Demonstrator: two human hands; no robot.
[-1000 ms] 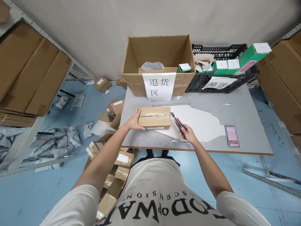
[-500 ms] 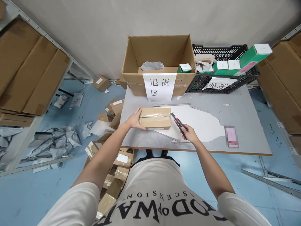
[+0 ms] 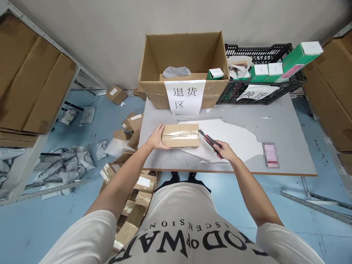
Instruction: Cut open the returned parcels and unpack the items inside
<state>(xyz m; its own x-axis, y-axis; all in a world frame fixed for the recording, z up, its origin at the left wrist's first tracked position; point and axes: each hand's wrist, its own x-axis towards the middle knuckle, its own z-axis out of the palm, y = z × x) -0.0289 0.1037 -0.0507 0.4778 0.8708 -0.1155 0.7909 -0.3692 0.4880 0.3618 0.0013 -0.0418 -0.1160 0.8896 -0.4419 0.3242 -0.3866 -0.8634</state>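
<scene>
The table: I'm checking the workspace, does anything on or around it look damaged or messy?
Yes. The table has its grey top peeled away, baring a white patch. Small boxes and torn grey bags litter the floor at left.

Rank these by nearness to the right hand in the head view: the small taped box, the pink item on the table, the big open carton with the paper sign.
From the right hand:
1. Small taped box, just left, under the left hand.
2. Pink item, off to the right on the table.
3. Big open carton, at the table's far edge.
</scene>
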